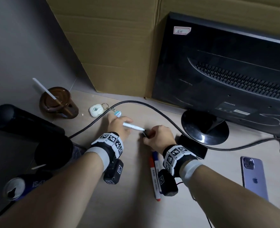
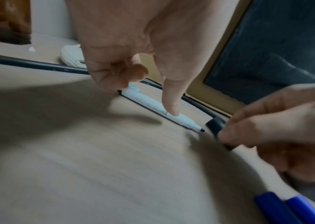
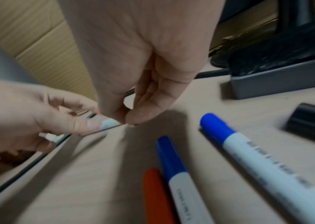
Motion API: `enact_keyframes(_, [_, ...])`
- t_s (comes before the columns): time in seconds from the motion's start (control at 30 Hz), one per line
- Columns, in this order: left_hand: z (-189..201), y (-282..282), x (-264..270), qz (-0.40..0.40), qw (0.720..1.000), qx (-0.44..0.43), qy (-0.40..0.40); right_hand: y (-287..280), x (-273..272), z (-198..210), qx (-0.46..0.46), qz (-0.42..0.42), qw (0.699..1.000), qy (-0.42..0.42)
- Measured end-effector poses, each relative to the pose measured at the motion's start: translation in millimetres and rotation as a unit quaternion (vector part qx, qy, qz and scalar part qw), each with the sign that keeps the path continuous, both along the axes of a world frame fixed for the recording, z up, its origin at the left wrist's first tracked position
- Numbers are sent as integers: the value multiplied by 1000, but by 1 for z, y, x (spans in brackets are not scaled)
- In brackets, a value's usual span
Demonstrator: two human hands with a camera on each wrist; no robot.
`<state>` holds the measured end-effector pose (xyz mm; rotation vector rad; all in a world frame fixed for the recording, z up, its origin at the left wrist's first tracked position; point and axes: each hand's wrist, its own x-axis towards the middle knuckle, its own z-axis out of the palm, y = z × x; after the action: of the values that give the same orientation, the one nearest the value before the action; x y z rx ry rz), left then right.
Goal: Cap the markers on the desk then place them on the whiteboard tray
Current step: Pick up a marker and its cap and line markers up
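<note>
Soda can [image 1: 16, 186]: seen at the desk's near left edge, lying beside dark objects.
Brown cup [image 1: 58, 102]: stood at the far left of the desk [image 1: 127, 203], a white straw in it.
White key fob [image 1: 96, 110]: laid just right of the cup, beside the black cable [image 1: 152, 106].
Left hand [image 1: 118, 127]: curled round the uncapped marker [image 1: 133, 126]; in the left wrist view the thumb [image 2: 172, 104] is pressed on the white barrel, the black tip pointed right, low over the desk.
Right hand [image 1: 159, 137]: closed in a pinch on the black cap [image 1: 145, 134], which is held just beside the marker's tip, not yet on it.
Capped markers: two blue-capped [image 3: 216, 125] [image 3: 169, 156] and one red-capped [image 3: 153, 188] are laid together on the desk under the right wrist.
Monitor [image 1: 226, 71]: seen from behind at the far right, on a round stand.
Phone [image 1: 254, 176]: laid face down at the right edge.
</note>
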<state>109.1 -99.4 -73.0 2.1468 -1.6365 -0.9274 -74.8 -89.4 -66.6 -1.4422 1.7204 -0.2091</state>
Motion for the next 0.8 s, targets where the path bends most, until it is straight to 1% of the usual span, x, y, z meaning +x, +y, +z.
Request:
enact_keyframes(0.17, [-6,1,-8,-23,996,-10,-83,10,-35,13,-3,-56,993,-99])
enact_keyframes(0.3, [-2,1,-19,-41,982,-15,-184,18,-64,14,-15,-66,990,-125])
enact_keyframes(0.37, [6,1,-22,-70,979,-5,-192,22,-73,18,-40,-62,990,-121])
enact_keyframes(0.47, [29,-2,-25,-127,980,9,-152,30,-81,34,-58,-43,987,-147])
enact_keyframes(0.53, [45,-1,-28,-158,985,36,-59,33,-85,46,-65,-36,985,-157])
enact_keyframes(0.57, [54,1,-31,-167,985,52,-1,35,-87,52,-73,-33,984,-160])
enact_keyframes(0.6, [62,5,-33,-175,982,58,40,38,-89,61,-79,-30,983,-161])
enact_keyframes(0.63, [69,9,-34,-181,980,54,59,40,-91,65,-85,-27,983,-163])
enact_keyframes(0.8, [90,33,-35,-168,982,19,79,54,-110,81,-113,11,977,-181])
